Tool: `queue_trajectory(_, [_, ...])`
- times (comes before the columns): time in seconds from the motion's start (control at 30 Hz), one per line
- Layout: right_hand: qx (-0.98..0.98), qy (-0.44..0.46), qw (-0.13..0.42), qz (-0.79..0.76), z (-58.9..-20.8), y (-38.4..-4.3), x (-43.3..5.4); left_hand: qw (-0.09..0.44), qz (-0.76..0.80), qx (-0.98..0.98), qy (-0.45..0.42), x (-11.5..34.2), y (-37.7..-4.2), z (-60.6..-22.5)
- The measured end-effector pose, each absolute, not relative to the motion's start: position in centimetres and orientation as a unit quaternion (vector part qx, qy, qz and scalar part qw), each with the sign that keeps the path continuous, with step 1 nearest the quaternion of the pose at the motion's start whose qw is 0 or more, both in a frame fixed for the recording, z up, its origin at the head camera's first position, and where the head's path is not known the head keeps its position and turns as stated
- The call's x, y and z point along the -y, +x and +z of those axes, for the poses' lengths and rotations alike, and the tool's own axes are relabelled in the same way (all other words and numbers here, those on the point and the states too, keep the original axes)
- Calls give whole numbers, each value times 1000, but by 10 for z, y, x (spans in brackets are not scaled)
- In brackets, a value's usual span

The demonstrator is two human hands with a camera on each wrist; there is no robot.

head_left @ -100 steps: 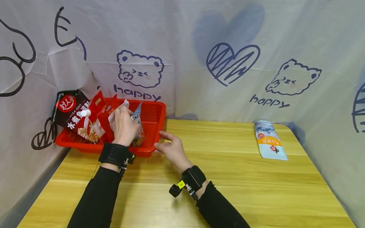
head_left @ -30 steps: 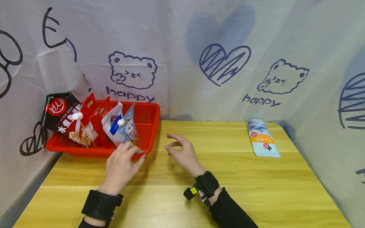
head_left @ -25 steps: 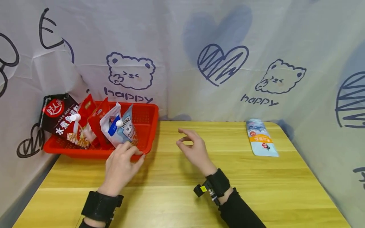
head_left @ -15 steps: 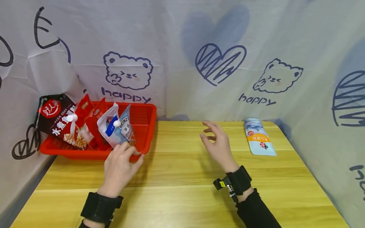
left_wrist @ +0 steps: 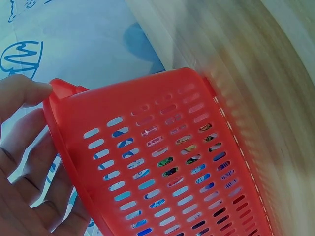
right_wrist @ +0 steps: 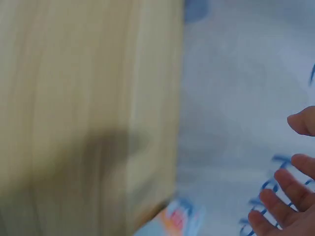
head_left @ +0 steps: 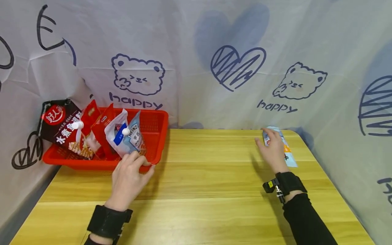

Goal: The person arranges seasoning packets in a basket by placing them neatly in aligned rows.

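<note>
At the left of the head view stands a red plastic basket (head_left: 159, 154). My left hand (head_left: 128, 180) holds its near right corner; in the left wrist view the thumb (left_wrist: 34, 92) meets the corner of the rim. Inside the basket are a black-and-red seasoning pouch (head_left: 61, 119), red packets (head_left: 102, 127), a white spouted pouch (head_left: 117, 134) and a light-blue Heinz pouch (head_left: 136, 136). My right hand (head_left: 272, 149) hovers above a light-blue pouch with an orange band (head_left: 288, 154), partly covering it, fingers spread in the right wrist view.
The wooden table (head_left: 208, 183) lies between basket and pouch. White cloth (head_left: 196, 68) with drawn bears and hearts hangs behind it and along both sides. The black seasoning pouch leans out past the basket's left end.
My left hand has gone from among the pouches to the basket's near rim. My right hand has left the basket's right side and moved right, over the light-blue pouch.
</note>
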State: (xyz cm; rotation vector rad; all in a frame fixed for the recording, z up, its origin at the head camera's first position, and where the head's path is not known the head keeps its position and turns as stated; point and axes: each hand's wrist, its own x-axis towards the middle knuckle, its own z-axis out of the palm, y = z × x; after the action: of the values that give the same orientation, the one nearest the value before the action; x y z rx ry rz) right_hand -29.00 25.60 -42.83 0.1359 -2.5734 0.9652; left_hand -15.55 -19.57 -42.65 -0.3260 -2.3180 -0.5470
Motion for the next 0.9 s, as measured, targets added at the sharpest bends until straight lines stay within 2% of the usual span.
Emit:
queue_trajectory(0.27, [944, -11, 125, 304, -439, -313, -299, 362, -214, 899, -125, 197, -157, -427])
queue_trajectory(0.5, [964, -26, 64, 257, -454, -332, -326, 356, -211, 903, -120, 197, -157, -429])
queue_trajectory(0.9, [972, -60, -63, 216, -467, -345, -339, 350, -209, 906, -112, 198, -155, -429])
